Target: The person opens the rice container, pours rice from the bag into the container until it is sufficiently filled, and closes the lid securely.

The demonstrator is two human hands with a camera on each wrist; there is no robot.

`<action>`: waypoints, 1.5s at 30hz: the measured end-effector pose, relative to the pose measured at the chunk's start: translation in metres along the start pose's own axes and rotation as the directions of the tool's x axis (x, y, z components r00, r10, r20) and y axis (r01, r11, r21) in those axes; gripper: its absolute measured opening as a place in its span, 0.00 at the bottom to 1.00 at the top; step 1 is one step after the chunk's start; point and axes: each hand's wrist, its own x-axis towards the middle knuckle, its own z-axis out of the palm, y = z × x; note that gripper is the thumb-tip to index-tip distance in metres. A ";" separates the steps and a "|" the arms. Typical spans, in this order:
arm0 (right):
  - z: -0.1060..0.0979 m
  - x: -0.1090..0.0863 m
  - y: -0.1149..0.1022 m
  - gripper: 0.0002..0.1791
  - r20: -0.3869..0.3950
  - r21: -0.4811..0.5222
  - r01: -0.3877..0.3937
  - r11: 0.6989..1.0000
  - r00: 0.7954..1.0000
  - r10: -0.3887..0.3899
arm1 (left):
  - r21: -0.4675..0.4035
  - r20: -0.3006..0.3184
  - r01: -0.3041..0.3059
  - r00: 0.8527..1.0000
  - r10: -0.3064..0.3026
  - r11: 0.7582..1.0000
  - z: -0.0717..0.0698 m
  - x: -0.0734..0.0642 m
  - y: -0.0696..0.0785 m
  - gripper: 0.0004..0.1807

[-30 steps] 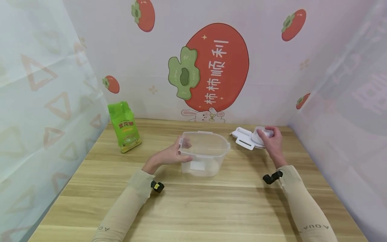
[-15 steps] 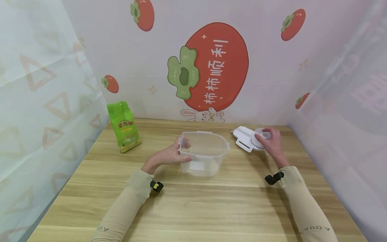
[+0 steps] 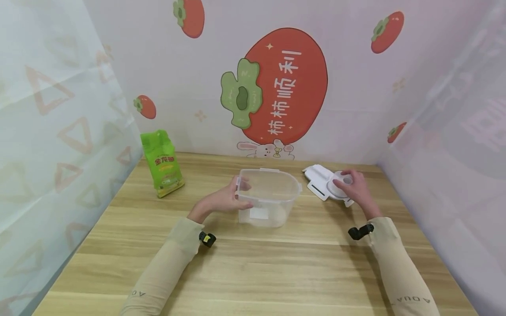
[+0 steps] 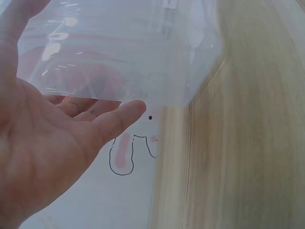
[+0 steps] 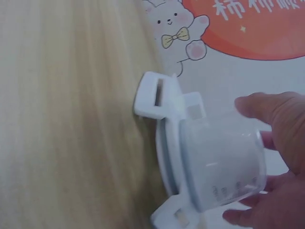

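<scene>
In the head view a clear plastic container (image 3: 269,186) stands in the middle of the wooden table, its open top upward. My left hand (image 3: 227,197) grips its left end, thumb in front and fingers behind; the left wrist view shows the palm beside the clear wall (image 4: 143,57). On the right, a white lid (image 3: 318,175) with slotted side flaps lies on the table. A clear measuring cup (image 5: 224,162) with printed marks sits on the lid. My right hand (image 3: 356,188) is around the cup, fingers loosely spread; in the right wrist view its thumb appears apart from the cup.
A green packet (image 3: 163,164) with yellow at its base stands at the table's back left. Printed cloth walls (image 3: 344,123) enclose the back and both sides. Bare wood of the table (image 3: 276,272) lies in front of the container.
The white lid with the measuring cup has turned and shifted slightly toward me, my right hand moving with it. My left hand stays on the container.
</scene>
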 end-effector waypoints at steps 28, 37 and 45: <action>0.055 -0.043 -0.086 0.36 0.117 0.414 0.314 0.854 0.912 -0.392 | -0.114 0.002 0.002 1.000 -0.002 0.993 -0.025 -0.014 0.005 0.52; 0.058 -0.043 -0.089 0.45 0.315 0.494 0.296 0.818 0.816 -0.485 | -0.116 -0.035 -0.005 0.999 0.001 0.993 -0.042 -0.027 -0.003 0.45; 0.064 -0.044 -0.096 0.48 0.353 0.568 0.264 0.779 0.777 -0.521 | -0.124 -0.055 -0.021 0.998 0.015 0.992 -0.049 -0.036 -0.006 0.37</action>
